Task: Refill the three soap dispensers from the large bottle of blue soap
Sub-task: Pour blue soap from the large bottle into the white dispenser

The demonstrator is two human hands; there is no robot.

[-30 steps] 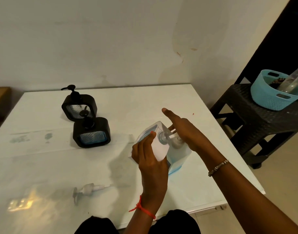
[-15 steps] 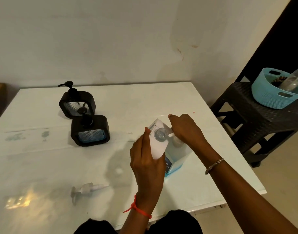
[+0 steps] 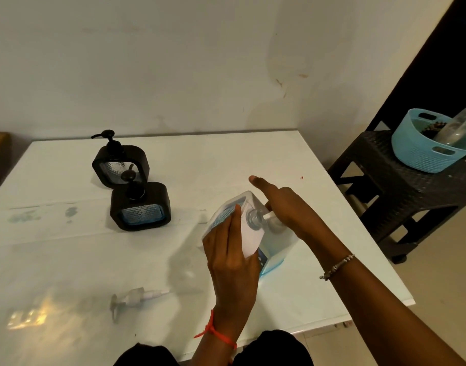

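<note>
Pumping seems under way, left grip (image 3: 232, 260) curled round white dispenser (image 3: 249, 239) against large bottle (image 3: 278, 247), right grip (image 3: 287, 207) spread on its pump (image 3: 275, 224); next press needs nozzle (image 3: 266, 214) over neck (image 3: 253, 217)

White table (image 3: 226, 159), centre frame. Upper left: two black-framed pump dispensers, the rear one (image 3: 120, 165) just behind the front one (image 3: 140, 206), both upright. Lower left: loose clear pump head (image 3: 135, 299) lying on its side. Centre right: large bottle of blue soap (image 3: 278, 247), standing. Far left: blue-green smudges (image 3: 25, 216).
</note>
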